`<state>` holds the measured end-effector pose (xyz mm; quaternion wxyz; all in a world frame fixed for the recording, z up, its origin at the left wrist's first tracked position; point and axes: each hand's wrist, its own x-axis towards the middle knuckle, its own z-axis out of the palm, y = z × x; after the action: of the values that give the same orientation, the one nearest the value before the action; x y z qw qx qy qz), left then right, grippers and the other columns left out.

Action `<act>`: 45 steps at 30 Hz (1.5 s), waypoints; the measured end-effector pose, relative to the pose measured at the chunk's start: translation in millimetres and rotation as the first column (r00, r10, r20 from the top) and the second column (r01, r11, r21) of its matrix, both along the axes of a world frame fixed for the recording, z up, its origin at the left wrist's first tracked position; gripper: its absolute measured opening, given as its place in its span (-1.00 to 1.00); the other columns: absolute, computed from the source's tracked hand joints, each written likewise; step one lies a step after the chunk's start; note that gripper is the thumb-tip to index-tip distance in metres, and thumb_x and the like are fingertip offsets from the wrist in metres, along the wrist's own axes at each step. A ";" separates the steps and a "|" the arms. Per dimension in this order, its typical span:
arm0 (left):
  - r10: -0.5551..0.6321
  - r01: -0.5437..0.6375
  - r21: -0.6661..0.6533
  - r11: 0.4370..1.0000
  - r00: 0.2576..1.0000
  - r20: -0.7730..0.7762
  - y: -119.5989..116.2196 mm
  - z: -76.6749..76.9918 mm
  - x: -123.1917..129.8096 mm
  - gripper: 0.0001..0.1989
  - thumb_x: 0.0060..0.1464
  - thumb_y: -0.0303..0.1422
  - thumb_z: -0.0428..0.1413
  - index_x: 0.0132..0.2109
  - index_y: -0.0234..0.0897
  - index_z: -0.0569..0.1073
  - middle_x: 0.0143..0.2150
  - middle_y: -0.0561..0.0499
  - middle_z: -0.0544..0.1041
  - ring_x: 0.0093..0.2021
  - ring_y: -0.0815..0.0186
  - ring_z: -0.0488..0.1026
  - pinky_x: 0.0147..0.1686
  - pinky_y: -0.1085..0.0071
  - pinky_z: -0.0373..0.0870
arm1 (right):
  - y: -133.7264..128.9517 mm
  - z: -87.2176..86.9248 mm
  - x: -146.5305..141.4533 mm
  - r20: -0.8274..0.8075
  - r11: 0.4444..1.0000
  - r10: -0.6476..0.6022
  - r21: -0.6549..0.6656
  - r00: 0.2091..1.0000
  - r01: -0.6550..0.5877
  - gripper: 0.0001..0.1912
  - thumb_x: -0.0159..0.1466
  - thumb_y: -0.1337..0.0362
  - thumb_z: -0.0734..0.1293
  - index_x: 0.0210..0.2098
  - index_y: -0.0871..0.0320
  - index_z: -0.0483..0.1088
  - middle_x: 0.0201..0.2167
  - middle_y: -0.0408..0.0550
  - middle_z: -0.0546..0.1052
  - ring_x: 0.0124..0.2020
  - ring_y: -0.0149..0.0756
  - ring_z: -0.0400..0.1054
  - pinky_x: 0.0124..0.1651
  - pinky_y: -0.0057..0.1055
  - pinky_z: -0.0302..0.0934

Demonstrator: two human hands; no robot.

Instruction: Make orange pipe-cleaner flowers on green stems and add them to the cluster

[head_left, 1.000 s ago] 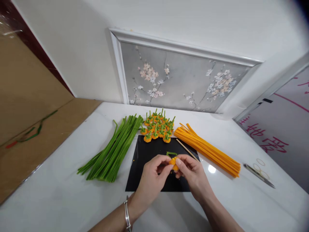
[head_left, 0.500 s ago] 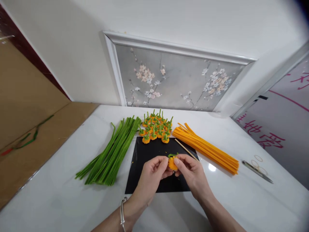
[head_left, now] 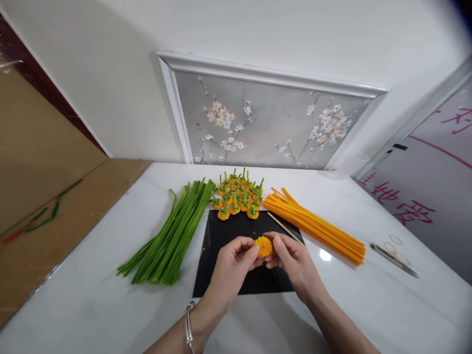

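Between my hands, above the black mat (head_left: 217,246), is an orange pipe-cleaner flower (head_left: 263,246) with its round scalloped face toward me. My left hand (head_left: 236,263) pinches the flower's left edge between thumb and fingers. On the other side, my right hand (head_left: 291,258) has its thumb and fingers closed at the right edge; its lower fingers are partly hidden behind the flower. Beyond the mat stand several finished orange flowers (head_left: 234,209), face down with green stems pointing up.
A bundle of green pipe cleaners (head_left: 173,241) lies left, a bundle of orange pipe cleaners (head_left: 317,228) right. A thin wooden stick (head_left: 283,227) crosses the mat's right corner. Scissors (head_left: 393,259) and rubber bands (head_left: 396,248) lie far right. A cardboard box (head_left: 55,162) borders the left.
The flower has turned so its orange face shows fully, and the green piece seen above it is now out of sight. My right thumb has shifted from its face toward the right edge.
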<state>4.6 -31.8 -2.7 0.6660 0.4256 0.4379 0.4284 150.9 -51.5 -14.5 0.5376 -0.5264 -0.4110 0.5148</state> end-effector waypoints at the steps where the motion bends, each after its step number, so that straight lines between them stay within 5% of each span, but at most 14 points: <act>1: 0.012 -0.012 -0.020 1.000 1.000 0.027 0.1 0.1 -0.4 -0.77 -0.04 -0.27 0.26 -0.31 -0.34 0.46 -0.33 0.04 0.51 -0.33 0.38 0.50 -0.23 0.42 0.52 | 0.2 0.5 1.1 -0.037 1.000 0.004 0.001 0.999 -0.004 -0.49 0.19 -0.11 0.32 -0.13 0.22 0.45 -0.50 -0.11 0.48 -0.50 -0.37 0.41 -0.41 -0.43 0.39; 8: -0.001 0.002 -0.017 1.000 0.995 0.100 0.9 2.7 -3.3 -0.60 0.01 -0.26 0.25 0.01 -0.19 0.41 -0.26 0.06 0.52 -0.25 0.37 0.52 -0.17 0.40 0.54 | 1.2 -2.0 2.2 0.023 0.989 0.080 0.125 0.997 -0.082 -0.62 0.14 0.08 0.43 -0.12 0.16 0.44 -0.37 -0.08 0.54 -0.39 -0.36 0.43 -0.29 -0.42 0.40; 14: -0.048 0.056 0.111 0.992 0.996 -0.074 3.0 -1.2 -4.4 -0.68 0.02 -0.19 0.22 -0.12 -0.28 0.52 -0.23 -0.01 0.54 -0.31 0.32 0.56 -0.25 0.38 0.58 | -0.2 -11.6 0.2 0.158 0.974 0.003 0.223 0.987 -0.038 -0.78 0.21 0.18 0.37 -0.20 0.15 0.46 -0.30 -0.03 0.56 -0.28 -0.29 0.46 -0.18 -0.39 0.38; 22: -0.034 0.033 -0.034 0.999 0.999 -0.033 3.6 -1.0 -3.2 -0.69 -0.01 -0.18 0.24 -0.22 -0.35 0.53 -0.39 0.01 0.55 -0.43 0.37 0.54 -0.35 0.47 0.56 | -2.5 -5.5 0.7 0.287 0.938 -0.036 0.341 0.957 -0.067 -0.90 0.22 0.26 0.35 -0.32 0.14 0.50 -0.29 -0.02 0.55 -0.26 -0.28 0.45 -0.19 -0.41 0.35; 28: 0.016 -0.016 -0.009 1.000 0.999 -0.030 2.6 3.1 -2.2 -0.68 -0.03 -0.18 0.25 -0.20 -0.34 0.54 -0.32 -0.02 0.57 -0.42 0.34 0.55 -0.33 0.39 0.58 | -2.5 9.1 4.6 0.062 0.990 0.044 0.129 0.997 -0.051 -0.69 0.17 0.05 0.39 -0.25 0.16 0.49 -0.38 -0.06 0.55 -0.39 -0.33 0.42 -0.27 -0.41 0.36; 33: 0.014 -0.011 0.049 0.999 0.998 -0.063 2.4 2.0 -2.7 -0.68 -0.02 -0.17 0.24 -0.19 -0.32 0.54 -0.26 -0.02 0.57 -0.36 0.29 0.57 -0.28 0.31 0.59 | -2.3 15.3 3.9 0.087 0.996 0.092 0.015 0.992 -0.093 -0.59 0.13 -0.06 0.38 -0.36 0.21 0.49 -0.47 -0.08 0.51 -0.49 -0.38 0.34 -0.37 -0.43 0.31; 40: -0.047 0.068 0.147 0.987 0.989 -0.141 1.5 -2.7 -2.8 -0.75 0.02 -0.21 0.22 -0.22 -0.31 0.51 -0.29 0.00 0.56 -0.32 0.31 0.54 -0.24 0.37 0.57 | -3.0 11.5 5.6 0.114 0.995 0.094 0.020 0.989 -0.097 -0.68 0.13 0.04 0.39 -0.37 0.21 0.50 -0.48 -0.09 0.51 -0.51 -0.40 0.33 -0.38 -0.44 0.30; 45: -0.046 0.075 0.160 0.984 0.983 -0.176 1.2 -5.5 -2.7 -0.75 0.03 -0.22 0.21 -0.22 -0.32 0.53 -0.32 -0.01 0.57 -0.35 0.30 0.53 -0.25 0.38 0.55 | -4.0 4.0 7.6 0.281 0.989 0.078 0.103 0.957 -0.111 -0.75 0.19 0.12 0.35 -0.38 0.19 0.51 -0.44 -0.07 0.50 -0.49 -0.36 0.35 -0.39 -0.43 0.30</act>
<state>2.0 -30.6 -8.1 0.6008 0.5281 0.4430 0.4048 158.5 -55.5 -10.6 0.4800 -0.5402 -0.5362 0.4362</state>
